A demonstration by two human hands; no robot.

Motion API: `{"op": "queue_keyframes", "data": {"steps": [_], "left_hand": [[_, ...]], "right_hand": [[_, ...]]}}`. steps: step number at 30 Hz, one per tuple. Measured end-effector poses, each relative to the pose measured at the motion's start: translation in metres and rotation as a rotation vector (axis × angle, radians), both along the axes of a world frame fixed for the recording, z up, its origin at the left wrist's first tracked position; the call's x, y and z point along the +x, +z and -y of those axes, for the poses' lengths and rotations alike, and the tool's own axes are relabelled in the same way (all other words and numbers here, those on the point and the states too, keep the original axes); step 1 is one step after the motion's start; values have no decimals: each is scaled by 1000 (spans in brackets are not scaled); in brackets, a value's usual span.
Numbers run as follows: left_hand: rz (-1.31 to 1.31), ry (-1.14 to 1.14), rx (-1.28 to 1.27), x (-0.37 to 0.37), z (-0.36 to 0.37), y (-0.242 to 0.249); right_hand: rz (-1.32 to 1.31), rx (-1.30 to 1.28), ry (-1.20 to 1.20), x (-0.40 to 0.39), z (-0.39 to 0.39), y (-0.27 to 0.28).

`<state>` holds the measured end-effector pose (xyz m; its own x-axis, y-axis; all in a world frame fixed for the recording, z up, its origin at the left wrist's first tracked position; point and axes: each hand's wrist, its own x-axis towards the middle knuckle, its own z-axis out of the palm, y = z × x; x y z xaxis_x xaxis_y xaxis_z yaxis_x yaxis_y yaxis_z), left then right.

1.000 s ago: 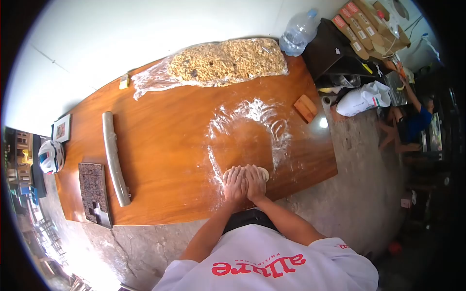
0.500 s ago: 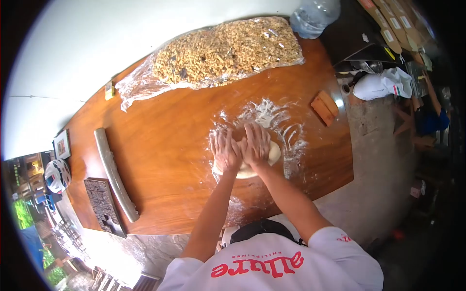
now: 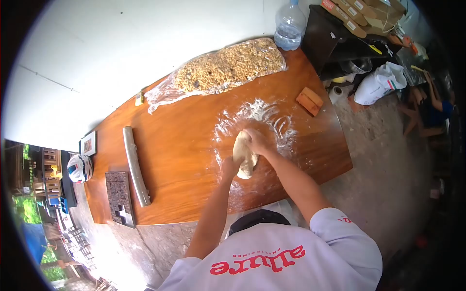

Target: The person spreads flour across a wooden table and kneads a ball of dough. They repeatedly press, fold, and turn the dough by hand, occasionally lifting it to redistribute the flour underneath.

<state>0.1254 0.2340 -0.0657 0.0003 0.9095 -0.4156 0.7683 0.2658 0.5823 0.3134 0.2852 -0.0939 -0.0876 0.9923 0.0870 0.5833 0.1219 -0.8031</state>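
Note:
A pale lump of dough (image 3: 244, 156) is lifted and stretched between my two hands over the wooden table (image 3: 179, 136). My right hand (image 3: 257, 142) grips its upper right end, fingers wrapped round the edge. Lower down on the left side, my left hand (image 3: 229, 167) holds the dough, its fingers mostly hidden behind it. White flour (image 3: 259, 110) lies in a smeared ring on the wood around and beyond the dough.
A clear plastic bag of brown crumbly pieces (image 3: 230, 67) lies along the far edge, beside a water bottle (image 3: 290, 31). A wooden block (image 3: 309, 101) sits at right. On the left are a long grey tube (image 3: 136, 167), a dark textured board (image 3: 120, 198) and a helmet (image 3: 80, 168).
Both hands were pressing flat on the dough; now they grip it at its sides, and the dough stands up narrower and elongated. The camera view has tilted up.

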Motion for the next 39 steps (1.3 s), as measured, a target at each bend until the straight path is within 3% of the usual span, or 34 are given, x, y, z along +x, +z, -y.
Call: {"op": "queue_keyframes", "data": {"steps": [3,4,5,7,9,10,12,15,17,18,19,20,21,22,24,25,26,28,29,31,34,36,39], "left_hand": [[107,84,-86,-17,14,-5],[246,155,-192,-32,12,-32],[387,217,-293,-44,9,-47],[434,182,-221,-52,0,-41],[430,346,329,-49,-17,-57],[450,346,333,-43,-26,-54],[342,-21,418,-28,-34,-44],[467,82,230,-12,-28,-39],[374,170,348,1,-5,-40],[423,149,323,2,10,-16],[514,162,400,5,21,-7],[576,217,442,8,33,-1],[645,225,363,1,39,-14],[748,242,383,-4,54,9],[780,294,381,-9,75,6],[817,325,374,-10,89,4],[815,322,358,-9,101,4],[348,-61,618,-5,111,9],[355,-61,609,-8,112,11],[289,-322,568,-16,114,11],[236,-327,575,-13,92,-9],[187,-335,603,-12,67,-20],[77,-282,599,-6,14,-26]], "right_hand": [[12,-67,-13,-26,38,25],[22,-68,7,-38,63,26],[173,60,-13,-49,90,25],[335,202,-37,-65,125,29],[496,255,44,-71,145,37],[587,218,154,-68,132,34],[439,-425,336,-59,77,99],[424,-492,444,-26,8,81],[116,100,-86,-24,-4,46],[84,-31,-133,-35,1,23],[192,-87,33,-45,24,43],[-4,-1,49,-55,41,-8],[268,40,13,-63,63,13],[185,205,-47,-73,81,9],[208,127,3,-84,118,56],[202,109,-2,-90,140,49],[222,169,-55,-94,163,43],[254,233,-111,-93,184,36],[267,171,-89,-90,191,34],[284,84,-58,-82,191,30],[269,134,-24,-72,170,24],[484,144,-32,-69,149,13],[548,83,-68,-70,95,8]]}}
